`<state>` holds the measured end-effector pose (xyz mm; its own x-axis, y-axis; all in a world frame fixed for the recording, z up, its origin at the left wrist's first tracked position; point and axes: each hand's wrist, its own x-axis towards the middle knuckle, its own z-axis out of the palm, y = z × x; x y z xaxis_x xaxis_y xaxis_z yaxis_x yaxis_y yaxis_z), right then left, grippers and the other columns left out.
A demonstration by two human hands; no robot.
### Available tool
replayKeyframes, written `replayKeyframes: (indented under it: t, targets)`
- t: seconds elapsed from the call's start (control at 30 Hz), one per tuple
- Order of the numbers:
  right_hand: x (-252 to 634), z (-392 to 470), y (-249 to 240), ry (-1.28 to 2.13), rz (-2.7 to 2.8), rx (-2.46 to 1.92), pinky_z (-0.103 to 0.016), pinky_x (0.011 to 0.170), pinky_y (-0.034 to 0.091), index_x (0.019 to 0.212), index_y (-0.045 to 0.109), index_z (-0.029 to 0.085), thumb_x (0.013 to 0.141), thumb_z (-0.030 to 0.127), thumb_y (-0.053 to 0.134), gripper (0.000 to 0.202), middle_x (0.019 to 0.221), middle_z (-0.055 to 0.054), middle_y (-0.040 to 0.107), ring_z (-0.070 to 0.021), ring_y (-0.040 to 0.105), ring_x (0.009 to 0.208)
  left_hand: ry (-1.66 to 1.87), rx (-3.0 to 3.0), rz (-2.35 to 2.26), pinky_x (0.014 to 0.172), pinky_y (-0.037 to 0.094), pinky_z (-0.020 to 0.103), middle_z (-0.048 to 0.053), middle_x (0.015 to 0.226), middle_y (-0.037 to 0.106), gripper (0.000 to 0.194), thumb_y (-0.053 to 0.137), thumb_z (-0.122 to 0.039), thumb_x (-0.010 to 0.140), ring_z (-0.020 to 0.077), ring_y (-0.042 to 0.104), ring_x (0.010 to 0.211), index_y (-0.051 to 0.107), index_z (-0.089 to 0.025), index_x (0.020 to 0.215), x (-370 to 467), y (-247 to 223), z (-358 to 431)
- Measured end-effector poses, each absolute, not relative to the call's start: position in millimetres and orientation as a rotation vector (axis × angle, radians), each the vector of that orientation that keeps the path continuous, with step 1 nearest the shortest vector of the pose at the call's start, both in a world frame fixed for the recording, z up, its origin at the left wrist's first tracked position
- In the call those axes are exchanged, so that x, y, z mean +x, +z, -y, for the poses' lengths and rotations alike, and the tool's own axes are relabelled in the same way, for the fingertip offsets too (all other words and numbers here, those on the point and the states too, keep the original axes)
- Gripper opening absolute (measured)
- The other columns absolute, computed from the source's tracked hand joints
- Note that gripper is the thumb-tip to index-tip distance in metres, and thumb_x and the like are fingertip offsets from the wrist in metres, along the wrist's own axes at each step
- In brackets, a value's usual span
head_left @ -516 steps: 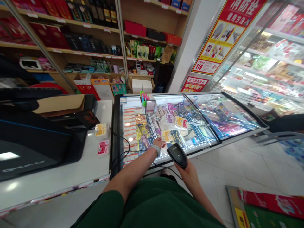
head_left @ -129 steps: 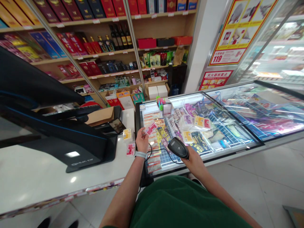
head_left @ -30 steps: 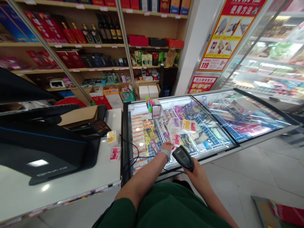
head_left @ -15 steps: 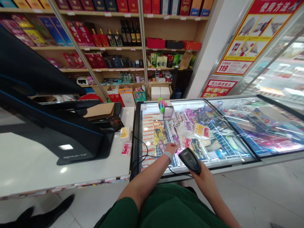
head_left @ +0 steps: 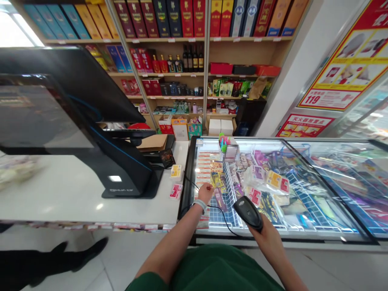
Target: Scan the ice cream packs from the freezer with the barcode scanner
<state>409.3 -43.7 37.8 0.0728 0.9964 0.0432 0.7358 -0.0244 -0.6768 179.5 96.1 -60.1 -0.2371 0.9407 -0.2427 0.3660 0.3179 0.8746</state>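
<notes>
My right hand (head_left: 269, 234) is wrapped around the handle of a black barcode scanner (head_left: 248, 213), its head pointing up and left above the freezer's glass top. My left hand (head_left: 205, 193), with a pale band on the wrist, is over the freezer's left part, fingers curled in; the inside of the grip is hidden. The scanner's black cable (head_left: 226, 220) runs past the left hand. Right of that hand, clear bags hold a purple-labelled pack (head_left: 258, 173), a pink-labelled pack (head_left: 254, 196) and a yellow-labelled pack (head_left: 273, 179). On the counter lie another yellow-labelled pack (head_left: 176, 171) and pink-labelled pack (head_left: 176, 191).
A checkout screen on a black stand (head_left: 130, 178) occupies the white counter (head_left: 75, 194). The chest freezer (head_left: 194, 161) adjoins it, wire baskets of packets inside. Colourful clips (head_left: 223, 142) stand at its back edge. Shelves of boxes and bottles (head_left: 192, 58) rise behind. A person's dark-clothed leg (head_left: 60, 258) shows lower left.
My left hand has moved left, away from the bagged packs towards the counter. The scanner stays in my right hand, slightly farther from the left one. The view has turned left.
</notes>
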Motion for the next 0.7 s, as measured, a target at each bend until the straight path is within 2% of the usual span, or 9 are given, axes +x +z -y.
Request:
replayKeyframes:
  t: [0.23,0.37,0.47,0.57,0.7]
  targets:
    - [403.1,33.2,35.9,0.663,1.794,-1.734,-0.038,0.081,0.050,0.102,0.060,0.017,0.078,0.041,0.053,0.035,0.099,-0.012,0.068,-0.0284,0.065,0.094,0.864,1.249,-2.083,0.081,0.044,0.027,0.003,0.083,0.066,0.009,0.063,-0.018,0.079,0.0165,0.061,0.084,0.062,-0.018,0.088,92.8,-56.9,-82.2]
    - [399.1,30.0,30.1,0.654,1.801,-1.693,-0.038,0.079,0.050,0.103,0.060,0.018,0.077,0.043,0.055,0.037,0.098,-0.011,0.069,-0.0289,0.065,0.093,0.815,1.251,-2.312,0.092,0.039,0.032,0.009,0.100,0.063,0.015,0.062,-0.016,0.077,0.0224,0.057,0.101,0.061,-0.015,0.091,54.9,-58.3,-69.3]
    - [397.5,28.1,21.7,0.637,1.785,-1.688,-0.038,0.078,0.050,0.100,0.061,0.020,0.076,0.045,0.054,0.036,0.097,-0.010,0.070,-0.0292,0.066,0.091,0.570,1.295,-2.505,0.095,0.036,0.034,0.014,0.111,0.059,0.028,0.067,-0.024,0.074,0.0265,0.053,0.110,0.059,-0.014,0.099,38.6,-58.5,-63.8]
    - [399.7,24.0,10.9,0.649,1.810,-1.671,-0.039,0.079,0.050,0.102,0.062,0.019,0.074,0.048,0.055,0.042,0.098,-0.010,0.071,-0.0308,0.066,0.092,0.365,1.284,-2.500,0.095,0.036,0.034,0.017,0.115,0.058,0.046,0.072,-0.032,0.069,0.0291,0.052,0.113,0.055,-0.011,0.107,32.0,-56.8,-65.9]
    - [406.8,16.1,-2.0,0.724,1.863,-1.652,-0.040,0.078,0.051,0.099,0.062,0.019,0.073,0.049,0.057,0.040,0.095,-0.011,0.072,-0.0314,0.067,0.090,0.331,1.255,-2.496,0.093,0.037,0.032,0.019,0.115,0.057,0.063,0.077,-0.029,0.062,0.0292,0.054,0.112,0.050,-0.007,0.114,30.5,-53.8,-73.5]
